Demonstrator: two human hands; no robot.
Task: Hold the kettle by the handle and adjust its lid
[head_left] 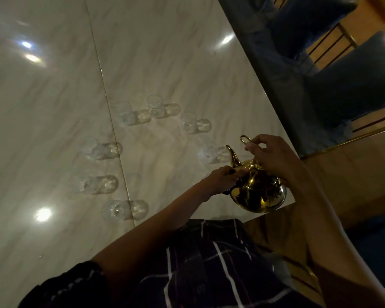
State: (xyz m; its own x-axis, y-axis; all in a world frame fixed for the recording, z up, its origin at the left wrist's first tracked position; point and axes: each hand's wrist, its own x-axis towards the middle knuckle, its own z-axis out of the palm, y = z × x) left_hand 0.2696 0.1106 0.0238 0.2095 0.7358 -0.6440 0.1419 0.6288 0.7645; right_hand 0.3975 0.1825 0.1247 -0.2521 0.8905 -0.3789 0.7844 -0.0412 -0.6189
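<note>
A shiny gold teapot (257, 194) sits at the near right edge of a glossy marble table (53, 107). My right hand (273, 158) curls round its thin wire handle above the lid. My left hand (222, 181) presses against the pot's left side just below the curved spout, fingers bent on the body. Several small clear glasses stand in a loose ring to the left, the nearest glass (208, 154) just beyond the spout.
Other glasses stand at the ring's far side (155, 106) and near side (115, 210). Blue upholstered chairs (353, 85) with gold frames line the table's right edge. A seam (111, 121) runs across the tabletop. Lamp reflections dot the surface.
</note>
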